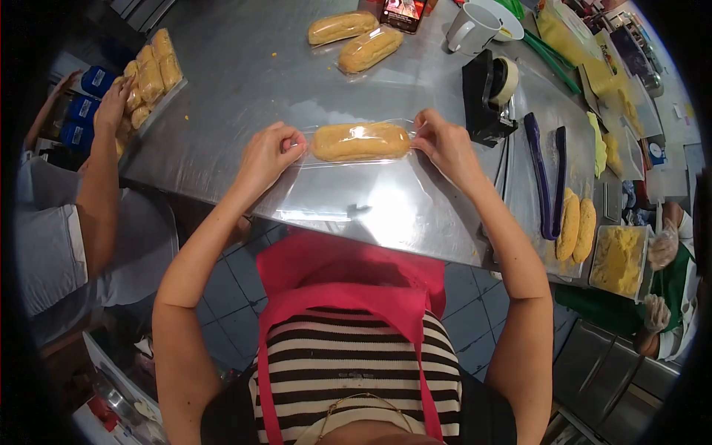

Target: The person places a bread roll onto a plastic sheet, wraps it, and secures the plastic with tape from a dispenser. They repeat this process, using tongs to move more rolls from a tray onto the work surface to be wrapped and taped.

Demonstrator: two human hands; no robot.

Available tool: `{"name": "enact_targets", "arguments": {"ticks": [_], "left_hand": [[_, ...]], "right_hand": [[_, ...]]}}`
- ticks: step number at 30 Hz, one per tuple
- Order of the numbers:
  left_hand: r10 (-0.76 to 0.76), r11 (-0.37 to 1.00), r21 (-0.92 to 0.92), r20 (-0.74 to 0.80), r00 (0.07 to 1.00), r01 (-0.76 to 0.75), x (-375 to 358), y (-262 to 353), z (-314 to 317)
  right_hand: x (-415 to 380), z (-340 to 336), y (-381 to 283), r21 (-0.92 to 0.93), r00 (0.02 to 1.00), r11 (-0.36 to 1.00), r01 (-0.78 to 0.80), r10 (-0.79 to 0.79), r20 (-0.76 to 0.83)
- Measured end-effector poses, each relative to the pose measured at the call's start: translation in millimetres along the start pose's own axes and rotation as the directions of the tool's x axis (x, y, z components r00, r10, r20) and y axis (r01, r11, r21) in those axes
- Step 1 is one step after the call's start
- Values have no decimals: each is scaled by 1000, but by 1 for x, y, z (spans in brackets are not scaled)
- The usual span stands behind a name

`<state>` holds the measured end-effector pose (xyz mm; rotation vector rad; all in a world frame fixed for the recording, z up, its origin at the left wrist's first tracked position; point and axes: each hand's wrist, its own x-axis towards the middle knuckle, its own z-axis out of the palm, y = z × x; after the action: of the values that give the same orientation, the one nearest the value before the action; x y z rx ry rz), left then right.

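Observation:
A long bread roll (360,142) lies on the steel table in front of me, covered by clear plastic wrap (326,161). At the roll's left end, my left hand (274,152) pinches the wrap between thumb and fingers. My right hand (445,146) grips the wrap at the other end, fingers closed. The film looks stretched lengthwise between both hands. Farther back on the table rest two more wrapped rolls, one roll (342,27) behind the other roll (370,50).
Right of my hands stands a black tape dispenser (486,96), with a white mug (473,28) behind it. Purple tongs (545,178) and unwrapped rolls (568,226) lie on a tray. Stacked rolls (150,78) and a person's hand (111,104) are at left; a gloved person (658,311) is at right.

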<state>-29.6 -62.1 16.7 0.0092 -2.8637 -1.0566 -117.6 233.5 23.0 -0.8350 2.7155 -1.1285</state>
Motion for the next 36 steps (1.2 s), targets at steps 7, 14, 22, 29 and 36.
{"name": "enact_targets", "arguments": {"ticks": [7, 14, 22, 29, 36], "left_hand": [[14, 1000, 10, 4, 1000, -14, 1, -1, -1], [-30, 999, 25, 20, 999, 29, -1, -3, -3], [0, 999, 35, 37, 999, -1, 0, -1, -6], [0, 999, 48, 38, 999, -2, 0, 0, -6], [18, 998, 54, 59, 998, -21, 1, 2, -8]], "right_hand": [[8, -2, -1, -353, 919, 870, 344, -389, -63], [-6, 8, 4, -329, 921, 868, 371, -390, 8], [-12, 17, 5, 42, 979, 994, 100, -91, -180], [-9, 3, 7, -129, 933, 927, 353, -359, -25], [10, -8, 6, -135, 959, 963, 231, -202, 198]]}}
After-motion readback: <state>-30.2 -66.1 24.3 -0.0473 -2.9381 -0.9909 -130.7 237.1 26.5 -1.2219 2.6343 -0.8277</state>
